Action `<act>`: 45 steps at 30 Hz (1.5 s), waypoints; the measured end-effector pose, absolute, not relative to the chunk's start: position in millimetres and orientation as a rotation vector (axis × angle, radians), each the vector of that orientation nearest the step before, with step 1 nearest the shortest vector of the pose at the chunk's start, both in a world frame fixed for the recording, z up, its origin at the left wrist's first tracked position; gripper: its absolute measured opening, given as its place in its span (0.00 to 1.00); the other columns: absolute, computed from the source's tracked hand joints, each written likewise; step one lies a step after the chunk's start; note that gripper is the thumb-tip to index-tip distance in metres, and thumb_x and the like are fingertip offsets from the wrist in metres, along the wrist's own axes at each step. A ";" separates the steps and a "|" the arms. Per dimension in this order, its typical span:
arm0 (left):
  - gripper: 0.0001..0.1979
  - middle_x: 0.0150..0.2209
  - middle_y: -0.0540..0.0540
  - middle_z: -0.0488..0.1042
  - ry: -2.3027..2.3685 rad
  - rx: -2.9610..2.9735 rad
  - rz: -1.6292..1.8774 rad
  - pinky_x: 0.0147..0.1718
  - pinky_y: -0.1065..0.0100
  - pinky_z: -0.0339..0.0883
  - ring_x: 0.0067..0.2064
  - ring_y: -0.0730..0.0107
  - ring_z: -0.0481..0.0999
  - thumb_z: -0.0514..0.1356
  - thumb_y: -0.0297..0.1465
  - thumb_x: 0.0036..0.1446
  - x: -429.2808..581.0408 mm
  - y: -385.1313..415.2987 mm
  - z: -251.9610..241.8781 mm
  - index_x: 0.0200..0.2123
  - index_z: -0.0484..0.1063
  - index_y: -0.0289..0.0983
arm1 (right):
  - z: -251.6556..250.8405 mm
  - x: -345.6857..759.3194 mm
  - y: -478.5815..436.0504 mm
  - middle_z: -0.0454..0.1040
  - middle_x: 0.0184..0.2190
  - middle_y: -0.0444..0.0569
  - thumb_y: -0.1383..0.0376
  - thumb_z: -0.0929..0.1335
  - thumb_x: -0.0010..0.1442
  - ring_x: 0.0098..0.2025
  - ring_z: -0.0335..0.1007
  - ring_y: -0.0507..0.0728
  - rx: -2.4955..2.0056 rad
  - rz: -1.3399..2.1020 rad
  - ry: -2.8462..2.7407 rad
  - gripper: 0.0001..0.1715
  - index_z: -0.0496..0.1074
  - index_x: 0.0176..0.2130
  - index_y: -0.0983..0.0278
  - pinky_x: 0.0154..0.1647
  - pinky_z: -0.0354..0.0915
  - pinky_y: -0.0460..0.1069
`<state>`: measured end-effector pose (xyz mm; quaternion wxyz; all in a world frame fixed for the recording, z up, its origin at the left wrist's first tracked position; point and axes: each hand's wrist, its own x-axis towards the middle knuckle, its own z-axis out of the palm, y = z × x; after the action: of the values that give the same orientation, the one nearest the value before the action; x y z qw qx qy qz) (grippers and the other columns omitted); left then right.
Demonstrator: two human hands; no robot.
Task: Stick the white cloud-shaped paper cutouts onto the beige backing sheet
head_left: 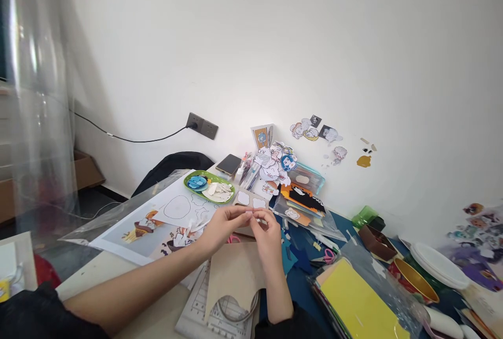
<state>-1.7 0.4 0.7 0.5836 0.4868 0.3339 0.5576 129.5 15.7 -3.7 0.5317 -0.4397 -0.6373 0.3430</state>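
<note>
My left hand (223,228) and my right hand (268,235) meet above the table, fingertips pinched together on a small pale piece (253,217) that is too small to name. Both hands hover over a brown card sheet (234,276) with a curved cut at its near edge. Just beyond the fingers lies a brown card (250,200) bearing two white cut-out shapes.
A green plate (209,187) of paper scraps, a printed cartoon sheet (157,226), a phone (228,164), sticker cut-outs (275,163), pink-handled scissors (325,256), yellow sheets in plastic (359,299), a gold bowl (414,280) and white plates (438,264) crowd the table. A wall socket (202,126) feeds a black cable.
</note>
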 end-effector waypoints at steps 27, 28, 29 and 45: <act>0.11 0.34 0.43 0.78 0.758 0.994 1.317 0.35 0.69 0.68 0.36 0.64 0.75 0.63 0.36 0.47 -1.9 1.6 -0.1 0.32 0.77 0.34 | -3.4 133.7 18.6 0.69 0.36 0.49 0.59 0.70 0.51 0.38 0.67 0.56 -1.047 0.724 -1.588 0.10 0.72 0.25 0.64 0.36 0.64 0.48; 0.12 0.34 0.42 0.78 0.729 0.957 1.308 0.35 0.68 0.68 0.36 0.64 0.75 0.61 0.37 0.49 -2.1 1.8 -0.2 0.32 0.77 0.34 | -2.5 133.7 18.1 0.69 0.36 0.49 0.60 0.70 0.51 0.38 0.68 0.56 -1.041 0.730 -1.584 0.09 0.72 0.25 0.63 0.35 0.64 0.48; 0.14 0.34 0.42 0.78 0.700 0.916 1.301 0.35 0.68 0.68 0.36 0.64 0.75 0.58 0.37 0.50 -2.4 1.9 -0.3 0.32 0.77 0.33 | -1.8 133.9 17.8 0.69 0.35 0.49 0.61 0.70 0.50 0.39 0.68 0.56 -1.036 0.739 -1.580 0.08 0.72 0.25 0.63 0.35 0.64 0.48; 0.20 0.32 0.40 0.79 0.701 0.756 1.151 0.34 0.67 0.66 0.36 0.61 0.75 0.51 0.42 0.55 -2.0 0.9 4.7 0.31 0.76 0.32 | -1.7 138.9 20.7 0.72 0.32 0.48 0.58 0.71 0.48 0.36 0.68 0.56 -0.991 0.930 -1.506 0.10 0.73 0.27 0.64 0.35 0.64 0.48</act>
<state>-2.0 0.9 4.7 0.7160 0.3415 0.3168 0.5200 138.9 20.7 -1.7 0.5283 -0.4147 -0.6303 0.3894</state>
